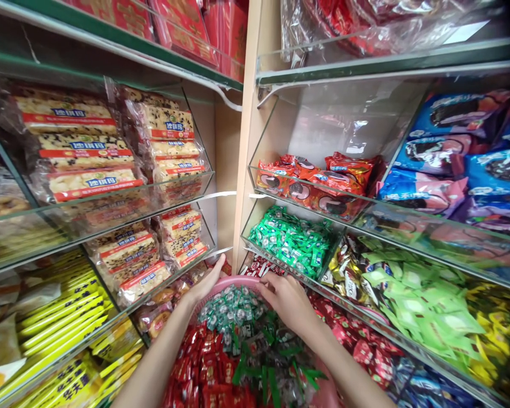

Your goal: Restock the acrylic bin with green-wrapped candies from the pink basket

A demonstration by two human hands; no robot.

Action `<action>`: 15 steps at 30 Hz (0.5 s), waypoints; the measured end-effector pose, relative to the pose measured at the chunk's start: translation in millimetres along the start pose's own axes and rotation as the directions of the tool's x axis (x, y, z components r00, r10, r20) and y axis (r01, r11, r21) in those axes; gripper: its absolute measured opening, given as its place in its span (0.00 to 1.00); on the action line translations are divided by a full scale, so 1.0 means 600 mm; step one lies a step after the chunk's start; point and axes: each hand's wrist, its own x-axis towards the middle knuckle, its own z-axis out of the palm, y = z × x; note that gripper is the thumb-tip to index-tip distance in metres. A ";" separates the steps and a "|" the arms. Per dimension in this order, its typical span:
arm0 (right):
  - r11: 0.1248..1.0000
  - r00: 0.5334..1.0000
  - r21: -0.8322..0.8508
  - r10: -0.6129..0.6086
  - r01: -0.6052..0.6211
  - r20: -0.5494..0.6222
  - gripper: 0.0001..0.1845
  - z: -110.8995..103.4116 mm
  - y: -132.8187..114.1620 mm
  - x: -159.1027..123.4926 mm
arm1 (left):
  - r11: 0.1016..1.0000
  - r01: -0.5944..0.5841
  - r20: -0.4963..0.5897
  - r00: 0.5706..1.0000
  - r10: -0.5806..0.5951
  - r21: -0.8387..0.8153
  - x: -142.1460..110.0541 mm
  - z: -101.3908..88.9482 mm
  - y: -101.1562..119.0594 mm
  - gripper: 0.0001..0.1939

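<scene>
On your left, white characters reading 沙琪玛 stand on the blue labels of the snack bars (96,182) on the upper shelf, and again on the bars (147,277) stacked below; the fine print on their red bands is too small for you to read. At lower left, you can make out 华夫 in dark characters on the yellow packs (63,377), the character after it being unclear. Above, 吉 shows on the red packets (125,20). White lettering on the blue packs (459,113) at your right and marks on the green-and-white sweets (233,309) before you stay illegible.
</scene>
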 end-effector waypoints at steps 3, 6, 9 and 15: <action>0.999 0.999 -0.032 -0.014 0.013 -0.043 0.14 -0.033 0.003 0.006 | 0.999 0.038 -0.045 0.998 -0.038 -0.004 -0.013 0.008 0.022 0.45; 0.992 0.993 -0.126 -0.019 0.004 -0.119 0.14 -0.075 0.010 0.024 | 0.998 0.059 -0.040 0.998 -0.058 0.020 -0.015 0.009 0.027 0.44; 0.927 0.973 -0.363 0.006 -0.092 -0.231 0.12 -0.113 0.016 0.049 | 0.998 0.061 -0.019 0.998 -0.061 0.034 -0.007 0.005 0.016 0.44; 0.775 0.970 -0.603 0.054 -0.190 -0.237 0.13 -0.122 0.024 0.092 | 0.999 0.011 0.015 1.000 -0.011 0.046 0.001 -0.001 -0.002 0.46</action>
